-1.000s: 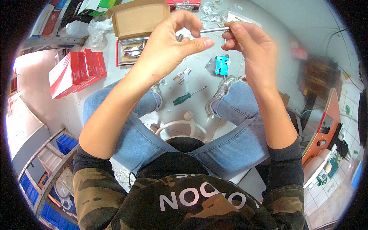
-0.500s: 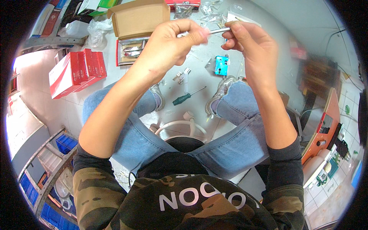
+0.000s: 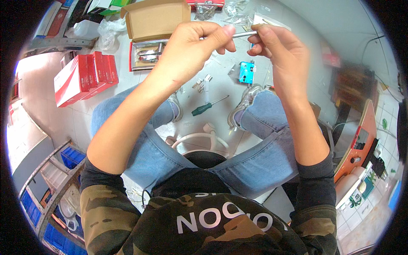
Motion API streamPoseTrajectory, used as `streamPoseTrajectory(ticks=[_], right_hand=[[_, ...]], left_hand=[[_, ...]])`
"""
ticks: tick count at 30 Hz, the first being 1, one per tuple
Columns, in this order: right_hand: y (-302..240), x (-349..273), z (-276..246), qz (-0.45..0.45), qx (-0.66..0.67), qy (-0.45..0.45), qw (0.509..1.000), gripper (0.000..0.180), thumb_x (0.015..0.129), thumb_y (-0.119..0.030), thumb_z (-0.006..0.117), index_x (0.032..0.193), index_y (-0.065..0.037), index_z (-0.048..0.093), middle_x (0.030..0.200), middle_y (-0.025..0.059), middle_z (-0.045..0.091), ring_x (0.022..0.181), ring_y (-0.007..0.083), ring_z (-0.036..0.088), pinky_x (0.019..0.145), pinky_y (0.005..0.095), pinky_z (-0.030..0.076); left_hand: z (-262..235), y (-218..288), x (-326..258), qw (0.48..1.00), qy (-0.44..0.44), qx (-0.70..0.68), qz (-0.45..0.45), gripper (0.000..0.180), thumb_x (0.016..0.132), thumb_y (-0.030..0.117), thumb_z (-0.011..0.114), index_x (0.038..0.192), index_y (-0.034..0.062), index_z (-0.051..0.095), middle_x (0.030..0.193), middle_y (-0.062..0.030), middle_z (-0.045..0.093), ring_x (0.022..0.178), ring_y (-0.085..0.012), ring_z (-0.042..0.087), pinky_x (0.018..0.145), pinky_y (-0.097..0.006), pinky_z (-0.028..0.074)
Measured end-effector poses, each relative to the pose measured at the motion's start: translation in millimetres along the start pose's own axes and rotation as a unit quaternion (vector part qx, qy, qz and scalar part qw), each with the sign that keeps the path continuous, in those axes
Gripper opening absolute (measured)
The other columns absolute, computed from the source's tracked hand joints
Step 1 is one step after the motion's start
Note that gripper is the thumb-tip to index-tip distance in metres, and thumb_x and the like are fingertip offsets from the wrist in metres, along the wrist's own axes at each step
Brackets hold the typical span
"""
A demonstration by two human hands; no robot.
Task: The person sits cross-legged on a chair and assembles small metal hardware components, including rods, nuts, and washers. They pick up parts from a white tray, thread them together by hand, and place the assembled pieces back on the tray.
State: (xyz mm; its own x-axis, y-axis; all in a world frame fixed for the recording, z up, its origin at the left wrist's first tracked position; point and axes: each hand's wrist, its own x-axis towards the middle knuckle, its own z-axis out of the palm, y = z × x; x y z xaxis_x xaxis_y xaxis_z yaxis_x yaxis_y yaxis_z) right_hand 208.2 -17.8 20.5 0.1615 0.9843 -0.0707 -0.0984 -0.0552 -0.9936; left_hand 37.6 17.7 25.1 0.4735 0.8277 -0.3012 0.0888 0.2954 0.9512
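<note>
Both hands are raised above the green-handled screwdriver [image 3: 207,106] that lies on the tiled floor between the person's feet. The left hand [image 3: 187,51] pinches one end of a thin metal rod [image 3: 243,34] between thumb and fingertips, and the right hand [image 3: 282,51] grips the other end with curled fingers, so the rod spans level between them. Beyond the screwdriver lies a blue lock body [image 3: 246,72]; farther left of it sit an open cardboard box [image 3: 155,19] and a stack of red boxes [image 3: 83,76].
</note>
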Motion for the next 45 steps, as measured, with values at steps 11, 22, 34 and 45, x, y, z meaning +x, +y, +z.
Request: streamPoseTrajectory(ticks=[11,22,34,45], right_hand=[[13.1,-3.8,4.8,0.158,0.132,-0.033,0.978,0.019,0.084,-0.020,0.054,0.089,-0.001,0.056,0.075,0.0036,0.058,0.062,0.0083,0.053,0.063,0.0228,0.048],[12.7,-14.4,17.8,0.204,0.192,-0.052,0.959,0.023,0.087,-0.025,0.049,0.091,-0.003,0.055,0.077,0.0029,0.057,0.067,0.0098,0.054,0.063,0.0248,0.049],[21.7,-9.3,9.1,0.200,0.211,-0.157,0.944,0.027,0.090,-0.028,0.042,0.086,-0.004,0.054,0.076,0.0054,0.056,0.069,0.0140,0.056,0.065,0.0300,0.050],[14.6,-13.4,12.3,0.286,0.252,-0.145,0.913,0.035,0.090,-0.035,0.038,0.084,-0.002,0.051,0.074,0.0063,0.054,0.059,0.0110,0.052,0.055,0.0267,0.047]], left_hand=[[2.4,-2.0,0.2,0.986,0.128,0.066,0.081,0.013,0.076,0.011,0.063,0.084,0.0016,0.061,0.068,0.0012,0.057,0.055,-0.0017,0.043,0.048,-0.016,0.033],[4.9,-6.3,2.3,0.981,0.125,0.035,0.142,0.012,0.075,0.012,0.063,0.082,0.0020,0.062,0.062,0.0014,0.056,0.047,-0.0006,0.039,0.042,-0.015,0.028],[3.0,-6.5,-2.7,0.967,0.133,0.183,0.119,0.017,0.074,0.015,0.065,0.087,0.0043,0.065,0.062,0.0019,0.054,0.055,-0.0017,0.045,0.047,-0.015,0.032],[6.9,-10.8,-3.2,0.985,0.121,0.070,0.102,0.014,0.076,0.005,0.062,0.089,0.0018,0.062,0.071,0.0025,0.056,0.052,0.0007,0.037,0.043,-0.014,0.026]])
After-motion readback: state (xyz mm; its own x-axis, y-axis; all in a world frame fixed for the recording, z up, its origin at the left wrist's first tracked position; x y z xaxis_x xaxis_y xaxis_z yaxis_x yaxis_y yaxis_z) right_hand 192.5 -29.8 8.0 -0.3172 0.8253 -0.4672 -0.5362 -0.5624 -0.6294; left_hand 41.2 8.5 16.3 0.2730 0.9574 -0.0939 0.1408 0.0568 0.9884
